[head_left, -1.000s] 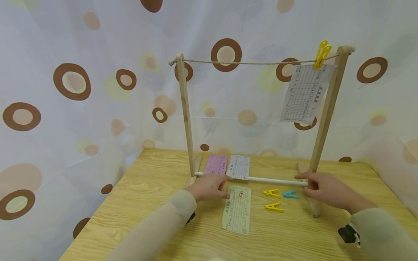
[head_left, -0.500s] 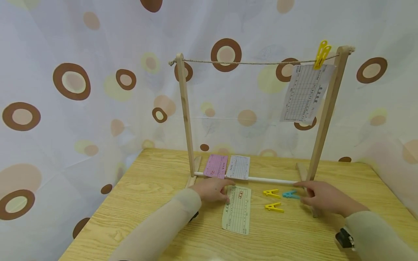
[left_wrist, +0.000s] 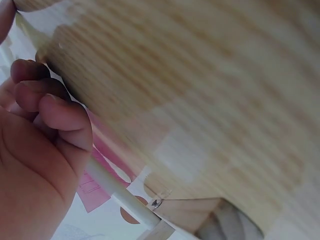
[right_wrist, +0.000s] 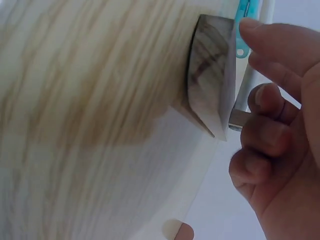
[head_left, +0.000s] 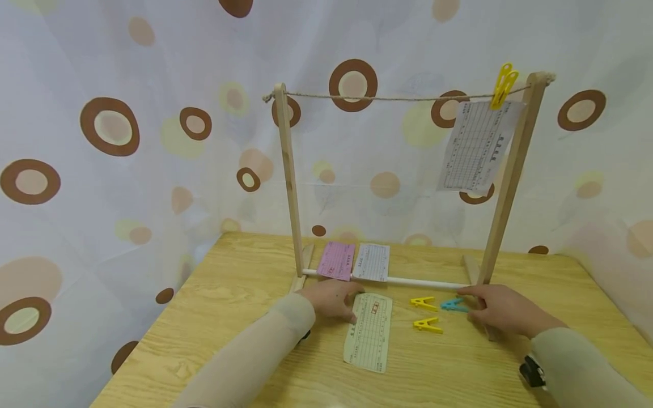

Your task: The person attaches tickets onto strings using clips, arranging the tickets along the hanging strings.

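My left hand (head_left: 333,299) is at the upper left corner of a pale green printed slip (head_left: 368,334) that lies on the table. Its thumb and index finger are spread apart at the slip's edge, and the other fingers curl beneath the palm in the left wrist view. My right hand (head_left: 507,309) hovers beside the foot of the rack's right post. A blue clothespin (head_left: 453,305) lies at its fingertips; in the right wrist view the thumb (right_wrist: 260,37) overlaps that clothespin's end. Two yellow clothespins, upper (head_left: 423,304) and lower (head_left: 427,325), lie to its left.
A wooden rack stands behind the hands, with a left post (head_left: 289,181), right post (head_left: 510,181), rope (head_left: 367,98) and white bottom rod (head_left: 425,282). Yellow clothespins (head_left: 504,88) hold a white sheet (head_left: 474,147). Pink (head_left: 336,260) and white (head_left: 372,262) slips lie at the rod.
My left hand has moved right and forward of the pink slip to the green slip, which has shifted slightly towards me. My right hand has moved left and a little nearer, towards the blue clothespin.
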`<state>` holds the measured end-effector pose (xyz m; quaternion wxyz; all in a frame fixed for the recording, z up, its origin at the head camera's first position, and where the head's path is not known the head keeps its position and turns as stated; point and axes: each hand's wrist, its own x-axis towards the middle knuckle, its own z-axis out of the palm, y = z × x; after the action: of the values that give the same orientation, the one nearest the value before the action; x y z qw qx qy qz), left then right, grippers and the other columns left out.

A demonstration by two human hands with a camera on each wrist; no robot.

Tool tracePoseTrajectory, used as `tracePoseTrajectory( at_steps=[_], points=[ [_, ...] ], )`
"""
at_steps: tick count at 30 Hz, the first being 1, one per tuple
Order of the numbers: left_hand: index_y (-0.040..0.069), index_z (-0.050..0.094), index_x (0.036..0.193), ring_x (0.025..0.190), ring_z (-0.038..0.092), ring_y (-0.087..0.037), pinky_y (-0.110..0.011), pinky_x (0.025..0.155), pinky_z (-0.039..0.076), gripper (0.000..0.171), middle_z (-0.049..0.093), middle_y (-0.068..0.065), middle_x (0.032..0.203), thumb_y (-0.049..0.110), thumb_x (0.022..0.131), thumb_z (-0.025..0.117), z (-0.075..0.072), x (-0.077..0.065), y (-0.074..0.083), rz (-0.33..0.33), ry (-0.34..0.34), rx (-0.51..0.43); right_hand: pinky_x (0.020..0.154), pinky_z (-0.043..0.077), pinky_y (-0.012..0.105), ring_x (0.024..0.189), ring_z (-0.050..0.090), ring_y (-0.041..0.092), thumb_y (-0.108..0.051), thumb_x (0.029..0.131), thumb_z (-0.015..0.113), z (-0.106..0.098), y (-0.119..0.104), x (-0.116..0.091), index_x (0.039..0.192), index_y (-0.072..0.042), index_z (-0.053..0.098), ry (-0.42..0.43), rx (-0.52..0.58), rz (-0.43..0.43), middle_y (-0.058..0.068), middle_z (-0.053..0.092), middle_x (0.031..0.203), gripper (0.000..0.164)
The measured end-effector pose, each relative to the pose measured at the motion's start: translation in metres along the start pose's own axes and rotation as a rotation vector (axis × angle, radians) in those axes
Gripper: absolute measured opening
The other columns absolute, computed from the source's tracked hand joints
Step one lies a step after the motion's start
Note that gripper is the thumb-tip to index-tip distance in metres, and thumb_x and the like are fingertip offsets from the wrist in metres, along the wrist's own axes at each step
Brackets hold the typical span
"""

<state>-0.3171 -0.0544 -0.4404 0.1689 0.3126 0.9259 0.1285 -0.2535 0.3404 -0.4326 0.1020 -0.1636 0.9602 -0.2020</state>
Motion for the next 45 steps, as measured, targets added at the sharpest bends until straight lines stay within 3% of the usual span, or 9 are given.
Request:
tracePoseTrajectory(
  at_steps=[6, 9, 12, 16, 20, 26, 28, 33, 45],
  points=[
    [0.025, 0.058, 0.137, 0.096, 0.057, -0.008, -0.033, 0.093, 0.048, 0.063, 0.064, 0.009, 0.107, 0.041, 0.082, 0.085, -0.004, -0.001, 0.004, 0.008, -0.012, -0.031, 0.066, 0.043, 0.038, 0.070, 0.048, 0.015, -0.031, 0.094, 0.071, 0.001, 0.002, 0.003, 0.143, -0.009, 0.057, -0.017, -0.090, 0.009, -0.005, 0.053, 0.076, 0.055],
    [0.022, 0.064, 0.120, 0.089, 0.056, -0.006, -0.029, 0.085, 0.048, 0.044, 0.063, 0.010, 0.097, 0.039, 0.084, 0.084, -0.004, 0.000, 0.004, 0.034, -0.010, -0.011, 0.070, 0.047, 0.043, 0.078, 0.054, 0.017, -0.033, 0.094, 0.071, 0.001, 0.004, 0.004, 0.142, -0.010, 0.058, -0.016, -0.110, 0.010, -0.004, 0.060, 0.084, 0.055],
    [0.022, 0.064, 0.096, 0.077, 0.052, -0.007, -0.026, 0.072, 0.045, 0.027, 0.059, 0.009, 0.084, 0.038, 0.085, 0.082, -0.003, 0.002, 0.004, 0.037, -0.014, 0.003, 0.077, 0.051, 0.051, 0.093, 0.063, 0.026, -0.034, 0.093, 0.072, 0.000, 0.004, 0.004, 0.140, -0.010, 0.061, -0.008, -0.123, 0.005, 0.007, 0.069, 0.103, 0.054],
    [0.021, 0.060, 0.082, 0.068, 0.047, -0.007, -0.025, 0.063, 0.039, 0.028, 0.055, 0.009, 0.075, 0.037, 0.086, 0.082, -0.001, 0.001, 0.005, 0.016, -0.026, 0.006, 0.085, 0.050, 0.059, 0.109, 0.063, 0.040, -0.036, 0.093, 0.073, -0.001, 0.003, 0.005, 0.137, -0.009, 0.063, -0.010, -0.133, 0.002, 0.019, 0.067, 0.122, 0.053],
    [0.020, 0.060, 0.079, 0.066, 0.046, -0.006, -0.024, 0.061, 0.038, 0.028, 0.054, 0.009, 0.074, 0.037, 0.086, 0.082, -0.001, 0.000, 0.005, 0.023, -0.030, 0.007, 0.087, 0.050, 0.060, 0.111, 0.063, 0.042, -0.035, 0.093, 0.073, -0.001, 0.002, 0.005, 0.136, -0.008, 0.063, -0.015, -0.131, 0.007, 0.019, 0.067, 0.122, 0.052],
    [0.020, 0.060, 0.078, 0.064, 0.045, -0.006, -0.023, 0.058, 0.037, 0.027, 0.052, 0.009, 0.071, 0.036, 0.089, 0.079, 0.000, 0.000, 0.001, 0.033, -0.031, 0.028, 0.084, 0.051, 0.058, 0.105, 0.065, 0.038, -0.030, 0.094, 0.072, 0.003, 0.002, 0.006, 0.131, -0.008, 0.066, 0.003, -0.134, -0.013, 0.016, 0.069, 0.117, 0.043],
    [0.020, 0.060, 0.077, 0.063, 0.044, -0.006, -0.023, 0.058, 0.037, 0.027, 0.051, 0.009, 0.070, 0.035, 0.090, 0.078, 0.000, 0.000, 0.000, 0.044, -0.024, 0.026, 0.077, 0.053, 0.052, 0.092, 0.066, 0.030, -0.026, 0.094, 0.071, 0.005, 0.001, 0.005, 0.129, -0.009, 0.066, 0.011, -0.125, -0.011, 0.010, 0.070, 0.104, 0.039],
    [0.019, 0.060, 0.077, 0.064, 0.045, -0.005, -0.021, 0.059, 0.038, 0.026, 0.051, 0.009, 0.071, 0.033, 0.094, 0.074, -0.002, -0.003, -0.001, 0.084, -0.005, 0.030, 0.060, 0.040, 0.036, 0.066, 0.046, 0.017, -0.015, 0.094, 0.067, 0.004, -0.004, 0.002, 0.126, -0.010, 0.061, 0.029, -0.025, 0.000, 0.000, 0.052, 0.077, 0.033],
    [0.021, 0.060, 0.076, 0.062, 0.045, -0.005, -0.022, 0.059, 0.038, 0.025, 0.050, 0.009, 0.067, 0.030, 0.098, 0.068, -0.006, -0.008, -0.004, 0.139, 0.080, 0.003, 0.052, 0.032, 0.028, 0.056, 0.035, 0.011, -0.009, 0.095, 0.059, -0.006, -0.016, -0.005, 0.117, -0.006, 0.052, 0.091, 0.107, -0.023, 0.000, 0.043, 0.074, 0.024]
  ],
)
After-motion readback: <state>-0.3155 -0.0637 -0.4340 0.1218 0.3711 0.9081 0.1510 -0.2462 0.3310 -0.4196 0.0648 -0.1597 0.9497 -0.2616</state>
